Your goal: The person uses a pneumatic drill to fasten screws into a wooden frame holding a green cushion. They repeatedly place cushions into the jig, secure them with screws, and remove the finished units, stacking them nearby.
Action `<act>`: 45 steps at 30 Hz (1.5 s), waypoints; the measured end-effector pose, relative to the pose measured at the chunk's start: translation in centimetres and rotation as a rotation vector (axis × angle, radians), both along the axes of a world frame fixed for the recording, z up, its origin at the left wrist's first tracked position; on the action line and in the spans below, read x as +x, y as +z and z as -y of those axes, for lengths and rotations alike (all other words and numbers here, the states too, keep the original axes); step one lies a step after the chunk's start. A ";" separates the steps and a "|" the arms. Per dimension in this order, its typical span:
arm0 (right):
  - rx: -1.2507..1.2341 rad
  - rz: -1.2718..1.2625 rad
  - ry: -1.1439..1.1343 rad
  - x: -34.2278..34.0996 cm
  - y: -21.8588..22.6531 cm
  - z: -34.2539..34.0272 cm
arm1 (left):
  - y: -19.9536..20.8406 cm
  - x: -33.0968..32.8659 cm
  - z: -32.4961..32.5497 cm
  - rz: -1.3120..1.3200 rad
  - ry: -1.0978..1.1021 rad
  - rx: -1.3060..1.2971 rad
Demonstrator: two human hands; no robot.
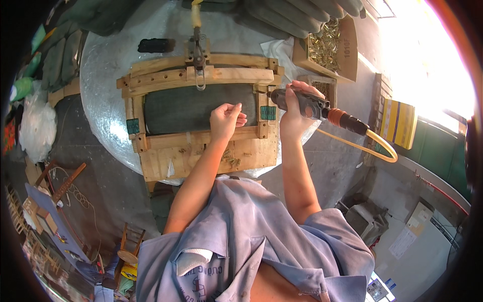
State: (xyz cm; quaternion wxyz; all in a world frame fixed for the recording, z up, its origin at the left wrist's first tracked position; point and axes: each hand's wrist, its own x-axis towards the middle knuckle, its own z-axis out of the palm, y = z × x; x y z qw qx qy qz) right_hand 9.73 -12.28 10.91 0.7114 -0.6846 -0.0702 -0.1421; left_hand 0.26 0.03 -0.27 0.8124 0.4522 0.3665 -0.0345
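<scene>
My right hand (296,113) is wrapped round a dark power drill (313,106), whose orange-brown end joins a yellow cord or hose. The drill points left, its tip at the upper right corner of a wooden frame (229,76). Inside that frame lies a dark green padded panel (183,108). Above the panel's right part is my left hand (226,121), fingers curled and thumb pressed to them; whatever they may hold is too small to name. A metal clamp (199,63) sits over the frame's far rail. Loose brass-coloured screws (230,161) lie on the plywood board (193,160) nearest me.
The frame rests on a round table (100,108) covered with shiny plastic. At the far right stands a cardboard box (348,50) of brass-coloured fasteners, with a smaller box (329,85) beside it. Dark padded pieces (292,15) are stacked beyond. The yellow hose (347,142) loops at right.
</scene>
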 end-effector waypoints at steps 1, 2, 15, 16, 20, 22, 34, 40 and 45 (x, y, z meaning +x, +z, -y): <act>0.003 0.005 -0.001 0.0 0.0 0.0 | 0.0 0.0 0.0 -0.004 -0.002 0.007; 0.006 0.010 -0.002 0.1 0.0 0.0 | -0.1 0.1 0.0 -0.007 -0.003 0.013; -0.001 -0.022 0.095 1.2 -0.9 -1.0 | 0.3 -0.4 0.0 -0.002 -0.007 0.026; -0.018 -0.013 0.083 1.0 -1.2 -1.2 | 0.2 -0.5 -0.1 -0.009 -0.018 0.021; -0.031 -0.016 0.065 1.1 -1.0 -1.4 | 0.1 -0.6 -0.8 0.024 -0.097 -0.014; -0.021 -0.103 0.110 1.8 0.8 -0.7 | 0.5 -0.9 -1.5 0.095 -0.040 -0.161; 0.646 0.041 0.099 -15.7 11.6 5.7 | 9.1 -7.5 -1.8 0.475 0.144 -0.830; 0.588 0.041 0.097 -18.0 11.8 5.7 | 11.8 -8.9 -0.7 0.498 0.061 -0.827; 0.577 0.049 0.090 -18.7 11.8 5.4 | 11.4 -9.8 -0.7 0.474 0.043 -0.822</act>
